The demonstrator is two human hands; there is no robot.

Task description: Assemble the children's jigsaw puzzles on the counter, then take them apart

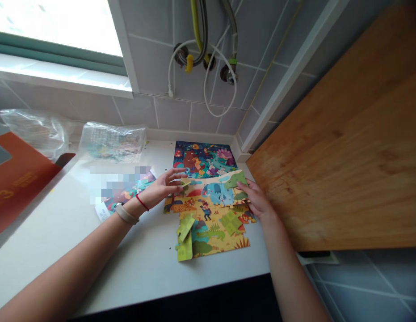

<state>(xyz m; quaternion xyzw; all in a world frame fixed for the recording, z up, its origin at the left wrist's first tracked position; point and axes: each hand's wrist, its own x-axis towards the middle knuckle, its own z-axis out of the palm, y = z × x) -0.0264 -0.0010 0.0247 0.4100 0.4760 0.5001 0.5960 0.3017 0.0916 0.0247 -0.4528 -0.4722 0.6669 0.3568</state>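
Observation:
My right hand grips the right end of a joined strip of jigsaw puzzle with blue elephants and green trees, thumb on top. The strip looks slightly raised and overlaps the puzzle beneath. At its left end is my left hand, fingers spread and thumb close to the edge; whether it touches is unclear. Below lies a yellow puzzle section with an explorer and a crocodile. Loose green-backed pieces rest on it, and more green pieces overlap its left edge. Behind sits a dark puzzle section with colourful animals.
A partly blurred printed sheet lies left on the white countertop. Clear plastic bags and an orange box stand further left. A wooden panel borders the right; hoses hang on the tiled wall.

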